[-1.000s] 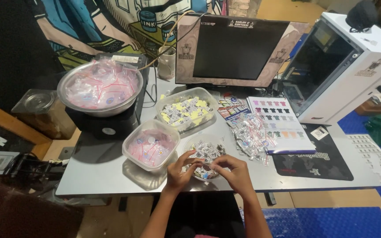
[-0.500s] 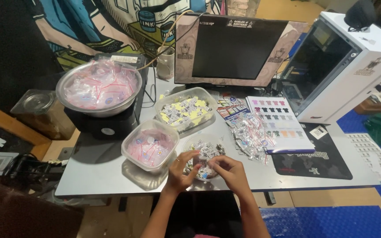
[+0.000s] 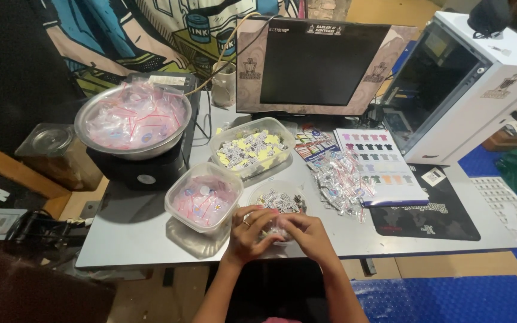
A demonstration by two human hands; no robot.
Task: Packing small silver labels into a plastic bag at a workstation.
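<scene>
Both hands meet at the near edge of the grey desk (image 3: 151, 239), just in front of a small round dish (image 3: 277, 200) heaped with tiny grey-and-white pieces. The left hand (image 3: 248, 230) and the right hand (image 3: 306, 234) are curled inward with fingertips pressed together over something small between them; it looks like one of the little clear bags, though the fingers hide most of it, so its long axis and which way it points cannot be told. Whether the fingers are fully closed on it cannot be told either.

Judging from how things lie, the sorting seems partly done. A steel bowl (image 3: 131, 122) at the far left is piled with filled clear bags with red strips, and a square clear tub (image 3: 203, 203) just left of the hands holds more pinkish bags. A rectangular clear tub (image 3: 251, 148) behind still holds many yellow and white pieces, and a loose heap of small clear bags (image 3: 337, 179) lies to the right, partly over a printed sheet showing rows of coloured shirts (image 3: 378, 164) — so a good deal appears left to do.

A dark monitor (image 3: 321, 63) stands at the back, with a white computer case (image 3: 468, 84) to the right.
</scene>
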